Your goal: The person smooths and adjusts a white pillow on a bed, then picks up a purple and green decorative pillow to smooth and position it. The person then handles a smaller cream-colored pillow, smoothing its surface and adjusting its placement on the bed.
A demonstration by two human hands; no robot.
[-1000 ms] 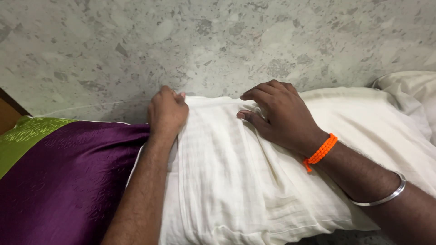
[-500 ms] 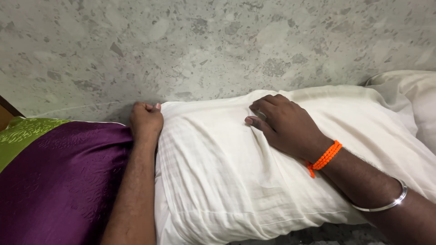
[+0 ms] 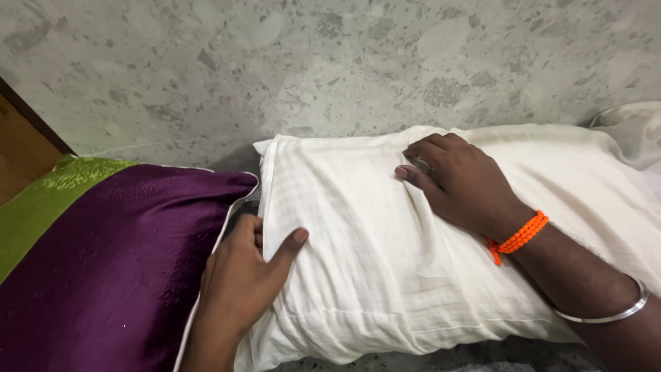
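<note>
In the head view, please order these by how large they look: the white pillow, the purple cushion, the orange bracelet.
1. white pillow, largest.
2. purple cushion, partly cut off by the frame, so unsure.
3. orange bracelet, smallest.

- Pillow (image 3: pixel 385 275): on floor (image 3: pixel 206 69), centre.
- Cushion (image 3: pixel 103 269): left of pillow, touching it.
- Left hand (image 3: pixel 241 279): at pillow's left edge, between both.
- Right hand (image 3: pixel 458 182): atop pillow.
- Cloth (image 3: pixel 633 131): far right, behind pillow.

White pillow (image 3: pixel 385 275) — faint woven checks; purple cushion (image 3: pixel 103 269) — green band; grey speckled floor (image 3: pixel 275 69); orange bracelet (image 3: pixel 518 236).
</note>
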